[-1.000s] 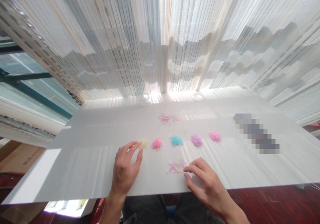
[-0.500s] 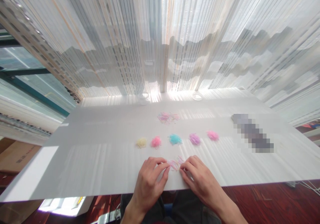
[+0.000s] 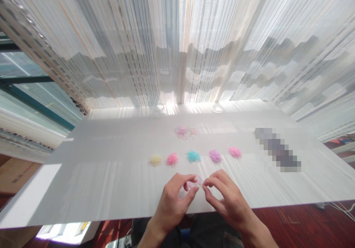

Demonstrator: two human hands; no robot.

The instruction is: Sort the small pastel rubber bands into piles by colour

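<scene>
A small loose pile of mixed pink and lilac strands [image 3: 199, 180] lies near the table's front edge, partly hidden by my hands. My left hand [image 3: 176, 194] reaches over it from the left, its thumb and forefinger apart around some strands. From the right, my right hand [image 3: 227, 194] has thumb and forefinger nearly together at the pile's edge; anything between the tips is too small to make out. Beyond them lie sorted heaps in a row: yellow [image 3: 155, 160], coral pink [image 3: 172, 159], teal [image 3: 193, 156], purple [image 3: 215, 155] and light pink [image 3: 235, 152].
A larger mixed pile of strands [image 3: 185, 131] lies behind the row on the white table [image 3: 111, 189]. Two clear round dishes [image 3: 159, 109] [image 3: 217, 108] stand by the curtain [image 3: 133, 48]. A blurred-out dark object [image 3: 277, 148] lies at right. A cardboard box [image 3: 20, 174] is on the left.
My left hand has moved from the yellow heap rightward and down to the front pile. My right hand has stayed by that pile, its fingertips now closer together.
</scene>
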